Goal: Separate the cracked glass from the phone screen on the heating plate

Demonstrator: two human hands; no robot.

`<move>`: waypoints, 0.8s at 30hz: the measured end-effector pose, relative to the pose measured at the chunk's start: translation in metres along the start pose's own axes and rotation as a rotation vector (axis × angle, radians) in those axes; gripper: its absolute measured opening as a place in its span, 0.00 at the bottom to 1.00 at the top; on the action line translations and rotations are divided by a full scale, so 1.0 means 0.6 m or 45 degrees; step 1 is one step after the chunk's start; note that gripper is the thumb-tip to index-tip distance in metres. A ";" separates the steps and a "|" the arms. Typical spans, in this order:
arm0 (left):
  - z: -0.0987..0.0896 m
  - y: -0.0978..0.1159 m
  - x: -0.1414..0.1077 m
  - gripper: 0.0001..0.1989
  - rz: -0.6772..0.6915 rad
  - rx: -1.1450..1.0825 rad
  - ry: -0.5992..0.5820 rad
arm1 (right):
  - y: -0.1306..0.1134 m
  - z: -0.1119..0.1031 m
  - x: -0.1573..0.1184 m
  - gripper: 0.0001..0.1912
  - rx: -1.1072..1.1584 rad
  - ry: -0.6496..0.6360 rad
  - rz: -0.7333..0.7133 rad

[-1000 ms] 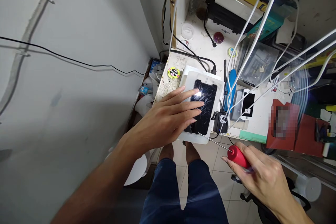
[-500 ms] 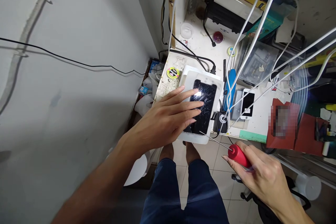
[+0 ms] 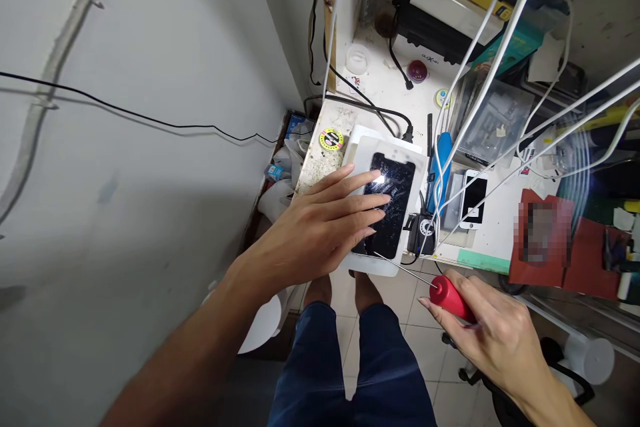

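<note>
A black phone screen (image 3: 397, 207) with a notch and smudged glass lies on a pale flat plate (image 3: 418, 170) at the bench's front edge. My left hand (image 3: 330, 217) rests on it, fingers stretched out over its left part, which they cover. In my right hand (image 3: 493, 320) is a tool with a red handle (image 3: 453, 299) and a thin metal shaft (image 3: 407, 271). The shaft's tip meets the lower edge of the screen; whether it slips underneath I cannot tell.
White cables (image 3: 480, 83) hang across the bench's right side. Beside the plate are a blue tool (image 3: 441, 167), a black device (image 3: 423, 233) and a white phone (image 3: 473, 200). A yellow-rimmed round tin (image 3: 331, 140) sits to the left. Boxes (image 3: 455, 10) are stacked at the back.
My right hand has shifted slightly left, and the tool's tip has slid left along the screen's lower edge. My left hand stays spread on the screen.
</note>
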State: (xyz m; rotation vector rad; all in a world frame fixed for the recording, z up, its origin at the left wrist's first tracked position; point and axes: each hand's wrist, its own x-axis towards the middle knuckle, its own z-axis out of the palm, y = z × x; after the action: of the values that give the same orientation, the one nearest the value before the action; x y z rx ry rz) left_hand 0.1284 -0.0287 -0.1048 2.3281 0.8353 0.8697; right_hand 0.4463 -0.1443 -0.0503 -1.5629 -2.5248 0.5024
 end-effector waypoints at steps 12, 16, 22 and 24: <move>0.000 -0.001 0.000 0.19 0.000 -0.026 0.015 | -0.004 0.001 -0.001 0.18 -0.007 -0.013 0.002; 0.000 -0.002 0.000 0.19 0.003 -0.028 0.009 | -0.008 0.005 0.007 0.18 -0.021 -0.010 -0.004; 0.001 -0.003 -0.001 0.18 0.010 -0.024 0.024 | -0.012 0.006 0.002 0.19 0.006 -0.027 -0.022; 0.001 -0.003 -0.001 0.18 0.017 -0.026 0.029 | -0.011 0.004 -0.001 0.19 0.011 -0.026 -0.015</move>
State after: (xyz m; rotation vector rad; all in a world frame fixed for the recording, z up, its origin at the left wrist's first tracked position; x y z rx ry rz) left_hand 0.1279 -0.0285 -0.1067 2.3130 0.8175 0.9077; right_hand 0.4404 -0.1480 -0.0503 -1.5469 -2.5418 0.5291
